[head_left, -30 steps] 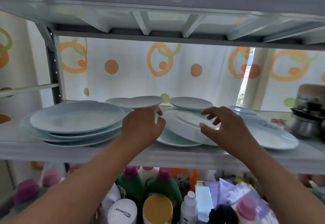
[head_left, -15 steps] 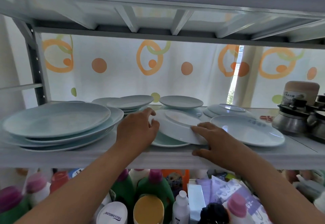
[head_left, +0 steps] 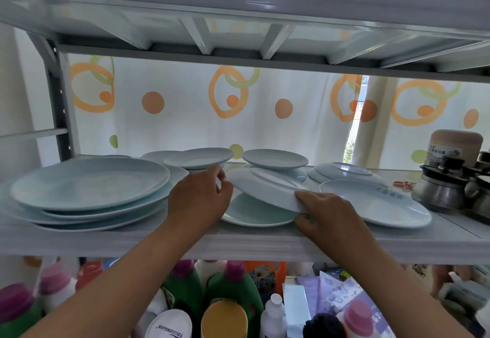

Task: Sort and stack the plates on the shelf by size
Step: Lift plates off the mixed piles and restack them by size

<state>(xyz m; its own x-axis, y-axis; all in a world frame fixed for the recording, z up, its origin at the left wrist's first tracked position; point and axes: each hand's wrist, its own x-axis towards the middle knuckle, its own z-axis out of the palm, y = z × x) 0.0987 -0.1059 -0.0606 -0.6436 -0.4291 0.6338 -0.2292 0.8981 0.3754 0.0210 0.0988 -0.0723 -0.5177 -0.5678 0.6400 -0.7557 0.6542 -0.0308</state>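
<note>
You see daylight glowing through the curtain (head_left: 185,115) at twelve o'clock, backlighting everything. Glare streaks the upper shelf (head_left: 252,1). Edges bow from wide-angle distortion, and the bottles (head_left: 228,292) at six o'clock look soft.

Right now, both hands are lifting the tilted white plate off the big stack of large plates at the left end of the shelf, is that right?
Not quite. The head view shows the left hand and right hand holding the tilted white plate over a single pale green plate mid-shelf, not over the big stack of large plates, which sits untouched at the left end of the shelf.
</note>
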